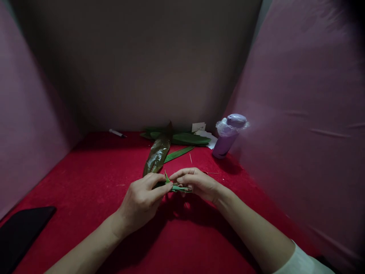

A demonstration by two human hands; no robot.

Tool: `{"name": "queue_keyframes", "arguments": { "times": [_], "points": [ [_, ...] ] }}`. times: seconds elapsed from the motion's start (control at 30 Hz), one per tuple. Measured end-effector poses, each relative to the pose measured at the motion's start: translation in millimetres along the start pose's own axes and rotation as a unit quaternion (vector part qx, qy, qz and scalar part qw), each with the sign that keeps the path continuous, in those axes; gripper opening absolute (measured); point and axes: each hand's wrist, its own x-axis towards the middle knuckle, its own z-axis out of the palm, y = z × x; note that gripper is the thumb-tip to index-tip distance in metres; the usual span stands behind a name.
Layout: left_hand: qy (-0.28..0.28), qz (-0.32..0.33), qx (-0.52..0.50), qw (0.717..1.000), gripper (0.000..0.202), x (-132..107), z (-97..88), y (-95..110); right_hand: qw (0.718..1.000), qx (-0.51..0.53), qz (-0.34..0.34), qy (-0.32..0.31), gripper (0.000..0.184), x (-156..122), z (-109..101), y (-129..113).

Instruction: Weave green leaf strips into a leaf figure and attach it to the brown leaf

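Between my two hands is a folded green leaf, with one pointed tip sticking up. My left hand pinches it from the left, thumb and fingers closed on it. From the right, my right hand has its fingers curled around the other end; some of its fingertips are hidden behind the leaf. Just beyond my left hand lies a broad, shiny brown-green leaf. A narrow green leaf strip rests beside it, and a thin pale stick is to the right.
Several long green leaves lie at the back by white paper cards. A purple cup topped with clear plastic stands at the right wall. A marker-like pen is at back left, a black flat object at front left.
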Motion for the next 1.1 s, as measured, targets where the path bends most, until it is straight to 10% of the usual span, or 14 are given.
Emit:
{"name": "queue_keyframes", "arguments": {
  "times": [0.27, 0.47, 0.83, 1.1],
  "points": [
    [0.032, 0.055, 0.047, 0.997, 0.032, -1, -0.7, -2, 0.997, 0.077, -0.014, 0.011, 0.028, 0, 0, -1],
    [0.041, -0.052, -0.116, 0.991, 0.034, 0, 4.7, 4, 0.995, 0.025, -0.099, 0.017, 0.029, 2, -1, 4],
    [0.117, -0.415, -0.527, 0.732, 0.022, 9, 10.8, 13, 0.972, 0.006, -0.224, 0.066, 0.022, -1, 17, 5],
    [0.095, -0.421, -0.57, 0.699, 0.02, 8, 12.4, 9, 0.952, -0.101, -0.259, 0.127, 0.017, 1, 17, 7]
  ]
}}
